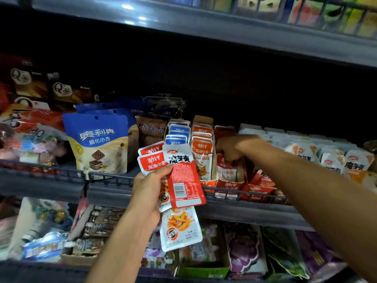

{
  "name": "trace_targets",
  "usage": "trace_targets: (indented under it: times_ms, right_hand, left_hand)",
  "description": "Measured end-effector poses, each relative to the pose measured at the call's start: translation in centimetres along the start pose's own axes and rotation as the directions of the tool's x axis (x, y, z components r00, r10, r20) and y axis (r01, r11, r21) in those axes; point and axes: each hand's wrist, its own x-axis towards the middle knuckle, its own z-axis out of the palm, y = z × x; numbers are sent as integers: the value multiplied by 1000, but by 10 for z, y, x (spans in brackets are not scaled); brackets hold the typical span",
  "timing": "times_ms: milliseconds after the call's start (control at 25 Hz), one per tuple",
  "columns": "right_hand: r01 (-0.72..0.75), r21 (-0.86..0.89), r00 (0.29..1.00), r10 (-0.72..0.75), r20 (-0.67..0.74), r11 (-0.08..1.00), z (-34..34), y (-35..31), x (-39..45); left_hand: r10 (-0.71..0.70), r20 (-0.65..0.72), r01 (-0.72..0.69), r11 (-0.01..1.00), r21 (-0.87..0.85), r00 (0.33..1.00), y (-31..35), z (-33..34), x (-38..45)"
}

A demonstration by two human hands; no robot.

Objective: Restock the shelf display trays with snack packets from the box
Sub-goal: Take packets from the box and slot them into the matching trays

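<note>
My left hand [150,190] grips a fan of several red-and-white snack packets [179,180] in front of the middle shelf. One of them hangs lower than the rest. My right hand [232,148] reaches into the red display tray [228,185] on that shelf, its fingers curled down among the red packets [225,170] standing there. Whether it holds one I cannot tell. Left of it stand an orange-packet tray [202,144] and a blue-packet tray [177,133]. No box is in view.
A wire rail [114,178] runs along the middle shelf's front edge. Blue wafer pouches [98,144] stand at the left, white-and-orange packets [330,158] at the right. The upper shelf [204,31] overhangs. The lower shelf holds assorted snack bags [244,248].
</note>
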Motion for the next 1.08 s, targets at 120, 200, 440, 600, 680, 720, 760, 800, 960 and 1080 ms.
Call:
trace_targets:
  times_ms: [120, 200, 440, 600, 680, 720, 760, 800, 960, 1080]
  right_hand:
    - [-27, -36, 981, 20, -195, 999, -23, 11, -5]
    - [-54, 11, 948, 54, -315, 998, -31, 15, -7]
    - [-15, -20, 854, 3, -520, 1000, -23, 18, -9]
    - [-94, -23, 815, 64, -575, 995, -18, 22, -4]
    - [-101, -19, 827, 73, -557, 995, -18, 23, -1]
    - [-102, -22, 831, 73, -552, 994, -18, 23, -1]
    - [-114, -36, 821, 74, -566, 993, -18, 24, -1]
    - [-131, -53, 806, 75, -587, 990, -18, 24, -1]
    - [-99, -49, 829, 56, -556, 994, -21, 33, -8]
    - [-31, 7, 906, 31, -422, 999, -20, 37, -10]
  left_hand:
    - [-8, 0, 8, 1000, 1, 1000, -2, 2, 2]
    - [-13, 0, 13, 1000, 1, 1000, -3, 4, 2]
    - [-25, 12, 24, 1000, 12, 1000, -5, 6, 1]
    - [-22, 3, 22, 1000, 20, 1000, -6, 8, 1]
    - [-14, -1, 14, 1000, 18, 1000, -6, 9, 0]
    - [-14, 1, 14, 1000, 14, 1000, -6, 9, 0]
    - [-16, 4, 16, 1000, 12, 1000, -6, 10, 0]
    - [-17, 5, 17, 1000, 11, 1000, -6, 10, 0]
    - [-15, -1, 15, 1000, 23, 1000, -8, 12, 1]
    - [-15, 11, 15, 1000, 25, 1000, -10, 13, 0]
